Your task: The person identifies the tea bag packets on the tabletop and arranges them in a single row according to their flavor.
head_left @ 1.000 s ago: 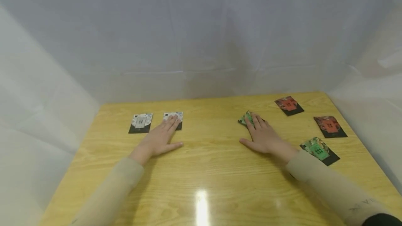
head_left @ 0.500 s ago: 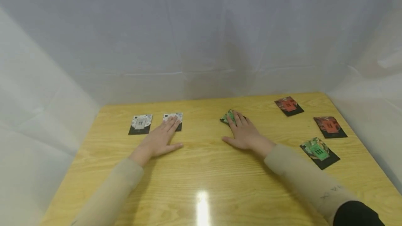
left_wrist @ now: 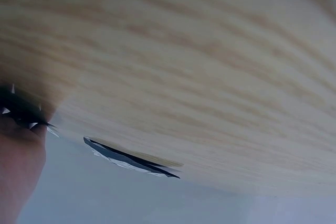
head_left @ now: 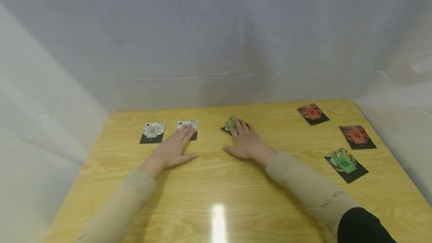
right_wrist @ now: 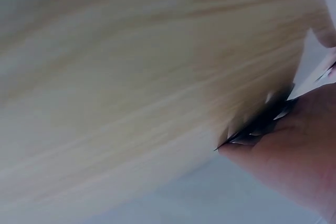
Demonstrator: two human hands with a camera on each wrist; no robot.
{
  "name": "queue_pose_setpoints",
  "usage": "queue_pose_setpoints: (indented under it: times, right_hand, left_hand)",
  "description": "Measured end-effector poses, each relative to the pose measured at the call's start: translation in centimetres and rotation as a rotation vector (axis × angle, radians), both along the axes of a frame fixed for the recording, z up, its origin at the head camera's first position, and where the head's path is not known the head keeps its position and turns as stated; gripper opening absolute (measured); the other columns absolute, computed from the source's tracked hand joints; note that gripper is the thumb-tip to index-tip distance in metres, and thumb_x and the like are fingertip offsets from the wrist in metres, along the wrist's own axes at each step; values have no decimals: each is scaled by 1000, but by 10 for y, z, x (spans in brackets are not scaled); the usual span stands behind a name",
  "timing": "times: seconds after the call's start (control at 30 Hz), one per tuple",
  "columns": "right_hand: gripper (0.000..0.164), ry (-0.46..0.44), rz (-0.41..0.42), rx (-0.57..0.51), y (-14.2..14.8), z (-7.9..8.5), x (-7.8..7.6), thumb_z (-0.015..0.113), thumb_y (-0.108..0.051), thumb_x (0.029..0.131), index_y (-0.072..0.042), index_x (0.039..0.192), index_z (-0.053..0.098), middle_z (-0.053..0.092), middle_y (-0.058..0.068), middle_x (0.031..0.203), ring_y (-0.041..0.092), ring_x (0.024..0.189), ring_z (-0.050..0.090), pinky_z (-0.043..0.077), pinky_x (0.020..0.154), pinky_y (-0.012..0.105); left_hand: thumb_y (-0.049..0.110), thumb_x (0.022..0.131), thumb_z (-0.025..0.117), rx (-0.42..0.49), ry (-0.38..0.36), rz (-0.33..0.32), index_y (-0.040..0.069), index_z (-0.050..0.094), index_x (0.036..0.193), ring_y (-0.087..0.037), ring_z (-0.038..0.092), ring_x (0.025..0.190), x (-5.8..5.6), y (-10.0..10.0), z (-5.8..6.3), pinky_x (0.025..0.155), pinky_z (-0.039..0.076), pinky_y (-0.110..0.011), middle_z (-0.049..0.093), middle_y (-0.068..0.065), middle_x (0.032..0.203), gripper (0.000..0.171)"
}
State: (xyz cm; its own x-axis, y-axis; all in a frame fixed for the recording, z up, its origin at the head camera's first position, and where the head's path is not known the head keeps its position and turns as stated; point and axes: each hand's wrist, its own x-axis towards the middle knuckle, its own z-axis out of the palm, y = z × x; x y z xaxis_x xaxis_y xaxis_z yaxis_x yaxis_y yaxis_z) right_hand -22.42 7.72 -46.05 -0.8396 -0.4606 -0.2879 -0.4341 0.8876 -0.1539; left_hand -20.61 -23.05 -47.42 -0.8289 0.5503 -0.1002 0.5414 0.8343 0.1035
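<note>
Fingers of my left hand [head_left: 171, 150] lie straight across a white-and-black packet [head_left: 183, 123] at the back left, partly covering it. A second white-and-black packet [head_left: 152, 132] lies just left of that hand; its thin edge shows in the left wrist view as a dark packet [left_wrist: 131, 160]. With its fingers extended, my right hand [head_left: 245, 141] rests on a green-and-black packet [head_left: 231, 123] near the middle of the back edge. That packet sits tilted and is mostly hidden under the fingers. In the right wrist view, the hand [right_wrist: 294, 153] lies over the packet's dark edge.
To the right on the wooden table [head_left: 216, 183] lie a green packet [head_left: 346, 164], one red packet [head_left: 313, 113] by the back edge, and another red packet [head_left: 357, 137] nearer the right edge. White sheeting [head_left: 216, 40] hangs behind the table and at both sides.
My right hand has slid the green packet leftward along the back of the table, closer to the left hand. The left hand has stayed in place on its white packet.
</note>
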Motion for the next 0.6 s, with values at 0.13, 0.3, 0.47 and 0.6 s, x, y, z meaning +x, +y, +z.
queue_pose_setpoints:
  times: [0.13, 0.3, 0.47, 0.6]
  right_hand:
    - [94, -11, -2, 5, -17, 0, -1, 36, -70, 107, -13, 172, -1, -8, 20, 179, 38, 168, -2, 12, 137, 59]
    - [93, -5, 1, 13, -36, 2, -1, 36, -70, 107, -14, 172, -1, -7, 19, 179, 37, 168, -1, 12, 137, 58]
    - [92, 15, -19, 44, -52, 1, -2, 36, -69, 107, -15, 172, 0, -5, 18, 179, 37, 168, 2, 14, 137, 57]
    - [91, 23, -34, 78, -58, -2, -3, 35, -69, 108, -16, 172, 0, -4, 18, 180, 36, 168, 3, 15, 137, 56]
  left_hand:
    - [64, 104, 53, -5, -3, 4, 0, 14, 169, -37, 12, 167, 0, 1, 1, 137, 17, -50, 10, -19, 178, 99]
    - [63, 104, 53, -10, 0, 5, 1, 14, 169, -37, 12, 167, -1, 1, 1, 137, 17, -50, 10, -19, 179, 99]
    - [64, 104, 52, -13, 9, 0, 1, 14, 169, -36, 11, 167, -2, 1, -1, 137, 17, -50, 9, -18, 179, 99]
    - [65, 104, 51, -19, 12, 2, 0, 14, 169, -37, 12, 167, -1, 1, -2, 137, 17, -50, 10, -18, 178, 98]
